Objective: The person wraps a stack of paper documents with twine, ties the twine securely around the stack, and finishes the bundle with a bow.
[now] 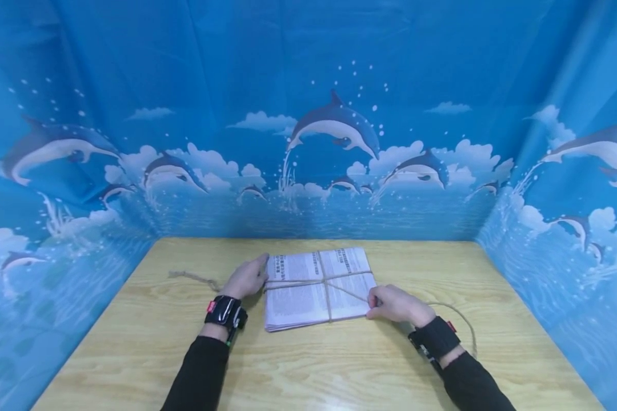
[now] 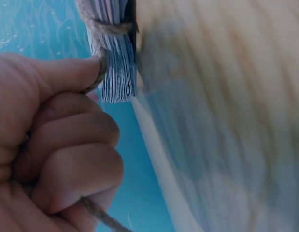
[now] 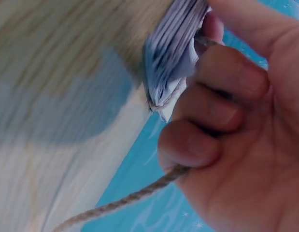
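A stack of newspapers [image 1: 293, 302] lies near the far edge of the wood-grain tabletop [image 1: 298, 371], with twine [image 1: 324, 280] crossing its top. The left hand [image 1: 245, 278] is at its left side, a loose twine end trailing toward the tabletop's left edge. The right hand [image 1: 397, 303] pinches twine at its right side. Dolphin-printed blue sheeting [image 1: 236, 51] rises behind the far edge.

Open desk [image 1: 308, 371] lies in front of the newspaper stack [image 1: 295, 305], between the forearms; a shallower strip runs behind it, ending at the curtain [image 1: 236, 85], which also walls both sides. The left hand [image 1: 245, 278] and right hand [image 1: 398, 303] block the stack's sides. Loose string [image 1: 197, 278] lies left; another length [image 1: 465, 321] curves right.
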`<state>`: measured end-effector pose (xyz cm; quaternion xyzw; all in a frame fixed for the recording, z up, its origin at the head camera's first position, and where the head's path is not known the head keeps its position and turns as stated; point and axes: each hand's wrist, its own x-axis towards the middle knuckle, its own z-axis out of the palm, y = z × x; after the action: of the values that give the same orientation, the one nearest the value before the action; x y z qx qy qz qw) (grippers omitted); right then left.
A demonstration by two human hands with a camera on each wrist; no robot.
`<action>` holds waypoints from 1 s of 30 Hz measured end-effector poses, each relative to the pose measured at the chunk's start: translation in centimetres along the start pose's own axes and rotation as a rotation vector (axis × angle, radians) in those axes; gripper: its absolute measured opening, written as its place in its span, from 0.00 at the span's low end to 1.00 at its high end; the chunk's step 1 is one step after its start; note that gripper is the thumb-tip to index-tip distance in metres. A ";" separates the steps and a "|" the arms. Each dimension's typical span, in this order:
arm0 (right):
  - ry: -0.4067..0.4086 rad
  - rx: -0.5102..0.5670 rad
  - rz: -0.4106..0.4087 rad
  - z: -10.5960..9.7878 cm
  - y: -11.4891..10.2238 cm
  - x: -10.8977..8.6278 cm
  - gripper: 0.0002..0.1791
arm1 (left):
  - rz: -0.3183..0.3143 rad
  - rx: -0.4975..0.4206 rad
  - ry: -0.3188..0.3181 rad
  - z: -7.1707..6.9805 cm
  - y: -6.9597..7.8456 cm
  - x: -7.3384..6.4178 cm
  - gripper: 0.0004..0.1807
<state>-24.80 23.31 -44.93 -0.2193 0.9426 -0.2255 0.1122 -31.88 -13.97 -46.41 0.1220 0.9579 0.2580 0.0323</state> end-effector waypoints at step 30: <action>0.077 0.004 0.248 0.2 0.4 0.5 0.09 | -0.037 0.037 -0.037 -0.8 -0.1 -0.3 0.11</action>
<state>-25.28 23.33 -45.33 -0.0920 0.9656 -0.2202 0.1034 -31.69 -14.51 -45.72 0.1095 0.9638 0.2373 0.0525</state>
